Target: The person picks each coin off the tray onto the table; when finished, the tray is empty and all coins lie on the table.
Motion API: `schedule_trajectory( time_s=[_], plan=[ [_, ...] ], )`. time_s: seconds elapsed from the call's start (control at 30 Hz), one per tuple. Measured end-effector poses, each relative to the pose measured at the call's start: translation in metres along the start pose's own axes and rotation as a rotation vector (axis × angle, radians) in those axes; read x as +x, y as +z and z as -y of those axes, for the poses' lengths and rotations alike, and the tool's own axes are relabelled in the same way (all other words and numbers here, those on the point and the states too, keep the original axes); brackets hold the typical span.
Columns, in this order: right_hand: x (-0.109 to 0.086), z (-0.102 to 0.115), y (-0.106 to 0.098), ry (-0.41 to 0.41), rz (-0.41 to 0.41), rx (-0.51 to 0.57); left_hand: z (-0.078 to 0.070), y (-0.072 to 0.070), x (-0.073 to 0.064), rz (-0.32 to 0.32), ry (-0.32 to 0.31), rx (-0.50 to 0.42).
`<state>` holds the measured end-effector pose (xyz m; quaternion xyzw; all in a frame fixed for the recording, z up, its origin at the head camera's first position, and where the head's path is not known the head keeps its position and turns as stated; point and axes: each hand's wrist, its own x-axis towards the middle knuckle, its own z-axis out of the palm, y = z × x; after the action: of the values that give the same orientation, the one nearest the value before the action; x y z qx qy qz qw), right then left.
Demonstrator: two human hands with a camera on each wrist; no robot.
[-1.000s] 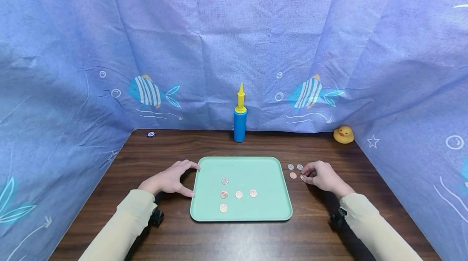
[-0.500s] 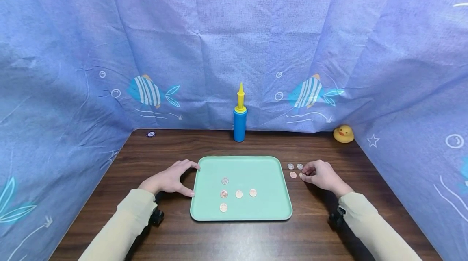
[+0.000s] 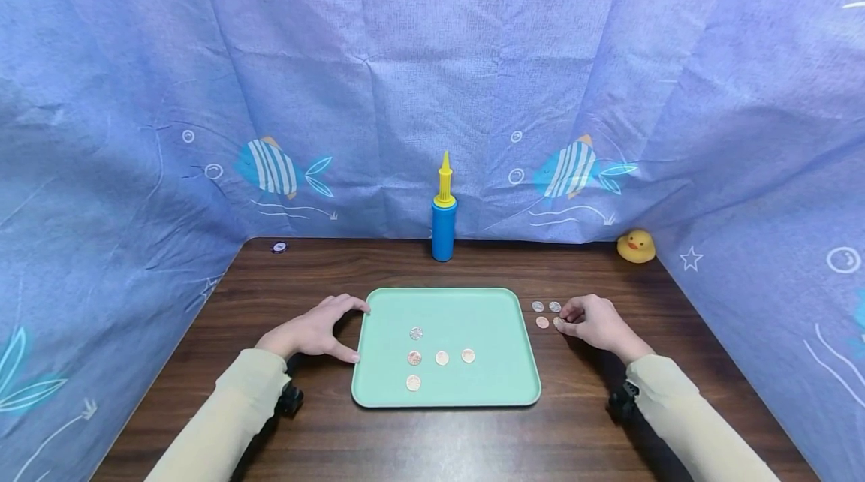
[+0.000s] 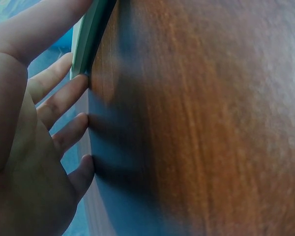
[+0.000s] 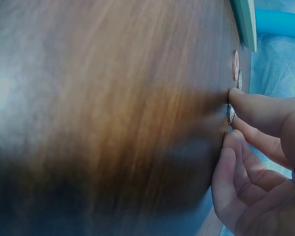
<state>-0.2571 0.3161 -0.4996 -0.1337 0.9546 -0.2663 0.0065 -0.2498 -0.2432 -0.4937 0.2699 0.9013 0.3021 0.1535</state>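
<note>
A mint-green tray (image 3: 493, 384) lies on the table with several coins (image 3: 441, 358) on it, one silvery and the others copper-coloured. My left hand (image 3: 317, 328) rests at the tray's left rim, thumb and fingers spread, fingertips right at the edge. To the right of the tray, my right hand (image 3: 598, 328) has a coin (image 5: 231, 113) between thumb and index finger, low at the tabletop. Beside those fingertips lie two silvery coins (image 3: 537, 306) and a copper-coloured coin (image 3: 542, 323). The thumb partly hides the coin in my fingers.
A blue hand pump (image 3: 442, 230) with a yellow nozzle stands upright behind the tray. The yellow rubber duck (image 3: 636, 246) sits at the back right corner, a small round chip (image 3: 279, 247) at the back left. Blue patterned cloth (image 3: 405, 91) encloses the table's back and sides.
My right hand has slid the coin slightly left, nearer the copper-coloured coin on the table. The left hand and the tray have stayed in place.
</note>
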Motion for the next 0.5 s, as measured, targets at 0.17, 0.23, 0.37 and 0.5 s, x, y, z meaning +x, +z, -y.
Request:
schedule_trajectory(
  time_s=[0.17,0.23,0.37,0.5],
  plan=[
    [0.000,0.001,-0.002,-0.002,0.003,0.000,0.001,0.000,0.000,-0.002,0.001,0.000],
    [0.000,0.002,-0.003,-0.006,0.000,-0.003,0.001,0.000,0.001,-0.002,0.002,0.001],
    [0.001,0.005,-0.004,-0.024,-0.019,-0.015,0.003,0.000,0.001,-0.002,0.004,0.001],
    [0.004,0.013,-0.004,-0.054,-0.034,-0.005,0.003,0.001,0.001,0.000,0.003,-0.002]
  ],
)
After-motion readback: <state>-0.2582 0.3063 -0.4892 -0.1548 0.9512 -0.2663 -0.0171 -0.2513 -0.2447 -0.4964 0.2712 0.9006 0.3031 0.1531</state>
